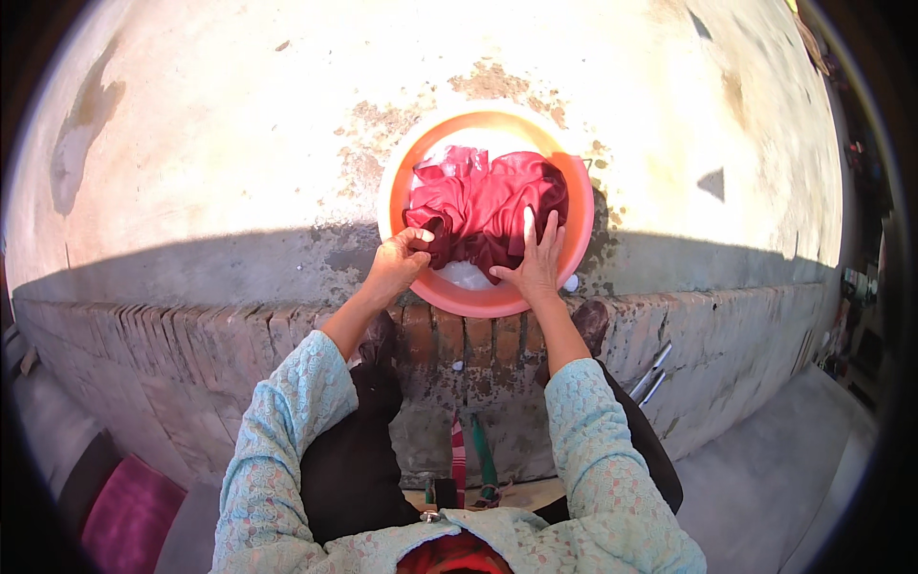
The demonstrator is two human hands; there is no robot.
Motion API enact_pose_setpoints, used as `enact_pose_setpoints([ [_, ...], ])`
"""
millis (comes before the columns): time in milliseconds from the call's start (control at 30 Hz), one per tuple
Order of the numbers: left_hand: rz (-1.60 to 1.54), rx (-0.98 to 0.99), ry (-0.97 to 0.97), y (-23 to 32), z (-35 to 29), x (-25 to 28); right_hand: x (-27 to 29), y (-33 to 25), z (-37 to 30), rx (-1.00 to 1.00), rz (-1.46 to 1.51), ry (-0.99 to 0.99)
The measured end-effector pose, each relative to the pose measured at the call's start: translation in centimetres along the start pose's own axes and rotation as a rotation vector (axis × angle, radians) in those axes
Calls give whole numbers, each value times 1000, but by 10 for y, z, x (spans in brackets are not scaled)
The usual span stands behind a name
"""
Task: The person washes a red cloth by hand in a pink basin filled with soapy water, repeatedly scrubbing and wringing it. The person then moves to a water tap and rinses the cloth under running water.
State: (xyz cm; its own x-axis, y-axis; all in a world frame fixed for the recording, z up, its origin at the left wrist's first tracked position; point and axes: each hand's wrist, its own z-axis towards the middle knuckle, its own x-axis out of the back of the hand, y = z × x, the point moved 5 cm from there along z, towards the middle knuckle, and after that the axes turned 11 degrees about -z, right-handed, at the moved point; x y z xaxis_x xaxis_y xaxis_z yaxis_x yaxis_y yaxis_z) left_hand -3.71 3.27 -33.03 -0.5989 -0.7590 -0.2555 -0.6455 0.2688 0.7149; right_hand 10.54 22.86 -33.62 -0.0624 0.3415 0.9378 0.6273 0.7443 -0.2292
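A wet dark-red cloth (pixel 478 206) lies bunched in a round orange-pink basin (pixel 483 304), with whitish suds showing along its near and far edges. At the basin's left side, my left hand (pixel 397 260) has its fingers closed on an edge of the cloth. My right hand (pixel 537 263) rests at the near right of the cloth, fingers spread and touching it, the wrist over the basin's rim. Both forearms wear light blue lacy sleeves.
The basin stands on a sunlit concrete surface (pixel 239 143) with damp patches, close to its brick edge (pixel 449 335). My shoes (pixel 590 323) are either side of the basin. Metal tubes (pixel 652 373) are at the right; a maroon item (pixel 134 512) is at the lower left.
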Motion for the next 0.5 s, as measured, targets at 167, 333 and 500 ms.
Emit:
enact_pose_setpoints([
  [167,0,216,-110,-21,-20,12,-48,-5,37,-111,-216,-348],
  [333,24,314,-152,-15,-32,24,-125,-10,45,-160,-278,-522],
  [500,-84,269,-152,-13,-26,34,-112,7,61,457,-375,-308],
])
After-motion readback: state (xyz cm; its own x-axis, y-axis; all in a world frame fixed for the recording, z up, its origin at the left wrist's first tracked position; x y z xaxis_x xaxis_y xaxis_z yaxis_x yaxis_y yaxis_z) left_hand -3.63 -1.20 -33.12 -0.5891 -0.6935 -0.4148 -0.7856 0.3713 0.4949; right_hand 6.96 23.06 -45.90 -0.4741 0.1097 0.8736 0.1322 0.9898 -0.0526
